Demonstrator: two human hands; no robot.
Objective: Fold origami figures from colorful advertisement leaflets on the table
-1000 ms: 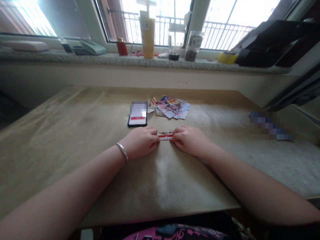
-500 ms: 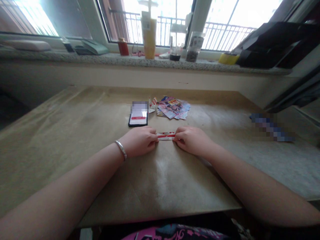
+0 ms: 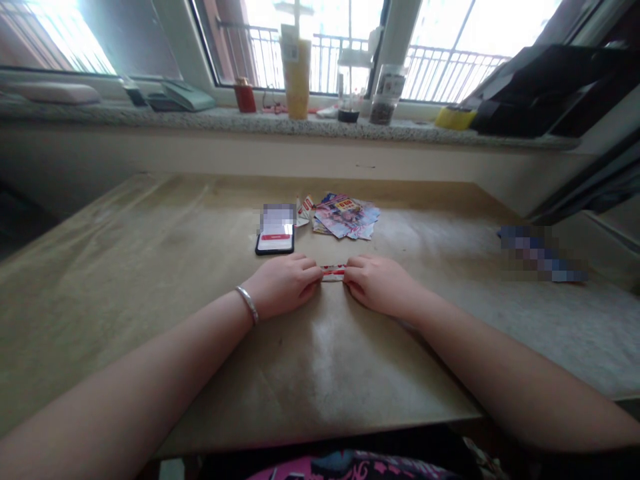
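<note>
A narrow folded strip of paper (image 3: 333,274), white with red markings, lies flat on the table (image 3: 320,373). My left hand (image 3: 287,283), with a silver bangle at its wrist, pinches the strip's left end. At the right end, the closed fingers of my right hand (image 3: 375,283) grip it too. Only the middle of the strip shows; both ends are hidden under my fingers. Beyond my left hand lies a phone (image 3: 277,230) with its screen lit. A small folded paper piece (image 3: 304,211) in white and red sits just right of the phone.
A fanned pile of printed paper sheets (image 3: 346,217) lies behind my hands. Farther right is a blurred bluish flat item (image 3: 543,255). Bottles and jars, among them a tall yellowish bottle (image 3: 297,80), line the granite windowsill (image 3: 200,119) along the back.
My left hand has shifted slightly right along the strip, and my right hand slightly left, so less of the paper shows between them. The fingers of both hands now cover more of its ends.
</note>
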